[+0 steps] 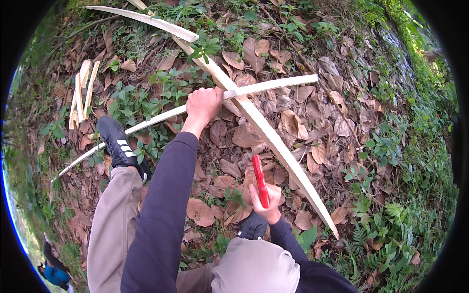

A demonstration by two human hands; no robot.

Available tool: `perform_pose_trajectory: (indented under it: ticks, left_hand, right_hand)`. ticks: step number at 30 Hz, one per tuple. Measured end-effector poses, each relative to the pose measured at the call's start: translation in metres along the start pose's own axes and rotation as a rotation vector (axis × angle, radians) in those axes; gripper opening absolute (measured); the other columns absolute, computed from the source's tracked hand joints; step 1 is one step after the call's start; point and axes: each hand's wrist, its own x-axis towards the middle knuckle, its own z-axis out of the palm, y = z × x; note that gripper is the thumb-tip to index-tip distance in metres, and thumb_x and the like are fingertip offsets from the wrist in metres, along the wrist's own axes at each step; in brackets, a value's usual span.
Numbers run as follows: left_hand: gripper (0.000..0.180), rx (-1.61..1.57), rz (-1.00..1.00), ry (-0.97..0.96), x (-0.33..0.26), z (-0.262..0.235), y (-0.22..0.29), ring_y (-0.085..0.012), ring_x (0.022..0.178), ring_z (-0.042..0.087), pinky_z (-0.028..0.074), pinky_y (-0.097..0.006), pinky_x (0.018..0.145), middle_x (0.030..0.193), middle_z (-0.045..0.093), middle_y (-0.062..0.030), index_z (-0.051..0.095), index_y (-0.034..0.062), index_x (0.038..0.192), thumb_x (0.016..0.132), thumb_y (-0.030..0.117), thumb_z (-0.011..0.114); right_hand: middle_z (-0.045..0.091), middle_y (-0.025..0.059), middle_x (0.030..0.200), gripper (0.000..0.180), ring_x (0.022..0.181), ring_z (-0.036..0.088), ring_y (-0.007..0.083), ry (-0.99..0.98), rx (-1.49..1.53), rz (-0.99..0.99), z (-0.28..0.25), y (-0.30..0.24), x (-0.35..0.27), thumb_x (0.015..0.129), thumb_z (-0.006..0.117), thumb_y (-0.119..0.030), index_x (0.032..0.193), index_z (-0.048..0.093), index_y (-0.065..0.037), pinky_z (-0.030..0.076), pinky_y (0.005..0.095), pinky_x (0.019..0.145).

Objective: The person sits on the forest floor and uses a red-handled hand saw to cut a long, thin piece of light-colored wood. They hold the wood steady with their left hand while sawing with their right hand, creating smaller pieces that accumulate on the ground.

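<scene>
My left hand (204, 104) is closed around a long, pale wooden strip (274, 85). This strip lies across a thicker pale wooden beam (276, 139), touching it just right of my fist. Its thin left end slopes down past my shoe (119, 144). In my closed right hand (267, 205) is a red tool with a slim, glossy handle (260, 178), held upright near my knee and apart from the wood. I cannot make out a blade or head on it, so its kind is unclear.
Another pale wooden piece (161, 23) rests over the beam's far end. Several short sticks (82, 93) lean together at the left. Dry brown leaves (246, 136) and green plants cover the ground. Another person (56, 271) is far off at lower left.
</scene>
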Motion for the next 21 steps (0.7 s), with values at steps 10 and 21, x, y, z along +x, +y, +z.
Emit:
perform_pose_trajectory:
  ticks: [10, 21]
  left_hand:
    - [0.051, 0.015, 0.010, 0.047, -0.009, 0.000, 0.009, -0.0377, 0.060, 0.068, 0.057, -0.048, 0.062, 0.063, 0.066, -0.0205, 0.070, 0.0053, 0.063, 0.097, 0.032, 0.042]
    - [0.050, -0.009, 0.012, 0.071, -0.012, 0.001, 0.009, -0.0374, 0.059, 0.068, 0.057, -0.047, 0.059, 0.062, 0.066, -0.0209, 0.069, 0.0048, 0.061, 0.095, 0.030, 0.044]
  right_hand:
    - [0.045, 0.0041, 0.048, 0.026, 0.037, 0.042, 0.0128, 0.059, 0.114, 0.071, 0.030, 0.002, 0.093, 0.086, 0.069, -0.005, 0.064, 0.055, -0.004, 0.030, 0.0299, 0.041]
    - [0.051, 0.0049, 0.049, 0.016, 0.037, 0.048, 0.0155, 0.055, 0.011, -0.023, 0.029, 0.018, 0.087, 0.080, 0.067, -0.003, 0.066, 0.059, -0.003, 0.036, 0.0314, 0.042]
